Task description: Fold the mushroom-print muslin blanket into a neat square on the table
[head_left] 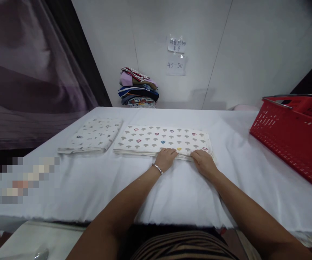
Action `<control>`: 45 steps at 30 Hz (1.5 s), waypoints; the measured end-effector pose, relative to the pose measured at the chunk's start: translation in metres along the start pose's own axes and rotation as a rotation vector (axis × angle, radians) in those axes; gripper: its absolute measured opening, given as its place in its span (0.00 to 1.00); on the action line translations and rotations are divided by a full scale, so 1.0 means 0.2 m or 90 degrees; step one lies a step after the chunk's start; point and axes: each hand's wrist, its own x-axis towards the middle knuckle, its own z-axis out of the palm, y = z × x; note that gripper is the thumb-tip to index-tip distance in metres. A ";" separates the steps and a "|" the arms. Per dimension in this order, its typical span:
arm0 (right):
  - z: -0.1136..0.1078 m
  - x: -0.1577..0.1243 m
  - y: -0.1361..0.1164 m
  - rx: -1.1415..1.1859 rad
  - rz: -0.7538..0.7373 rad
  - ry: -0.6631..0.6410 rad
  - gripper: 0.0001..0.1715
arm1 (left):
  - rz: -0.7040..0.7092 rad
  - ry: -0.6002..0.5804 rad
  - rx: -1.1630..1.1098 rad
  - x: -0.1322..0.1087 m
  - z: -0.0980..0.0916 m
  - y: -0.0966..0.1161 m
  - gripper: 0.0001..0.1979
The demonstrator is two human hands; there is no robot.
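Observation:
A white cloth printed with mushrooms, folded into a long flat strip of several layers, lies across the middle of the table. My left hand, with a bracelet at the wrist, holds the near edge right of centre, fingers curled over the top layer. My right hand grips the same edge near the right end. Both thumbs are largely hidden. To the left, apart from both hands, rests a second folded white cloth with small scattered prints.
The table has a white tablecloth. A red plastic basket stands at the right. Behind the table's far edge is a pile of folded fabrics. A blurred-out patch covers something at the left. A dark curtain hangs there too.

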 end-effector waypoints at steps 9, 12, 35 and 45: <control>0.00 0.00 0.00 0.026 0.007 -0.007 0.11 | -0.026 -0.006 -0.003 0.00 -0.01 0.01 0.07; -0.01 0.00 -0.01 0.043 0.000 -0.017 0.09 | -0.033 -0.006 -0.011 0.01 0.00 0.01 0.07; -0.01 -0.01 0.01 0.047 -0.001 -0.011 0.14 | -0.013 0.017 -0.057 0.01 0.03 0.02 0.09; 0.01 -0.02 0.04 0.019 -0.014 0.000 0.15 | -0.013 -0.016 -0.043 0.02 0.03 0.02 0.10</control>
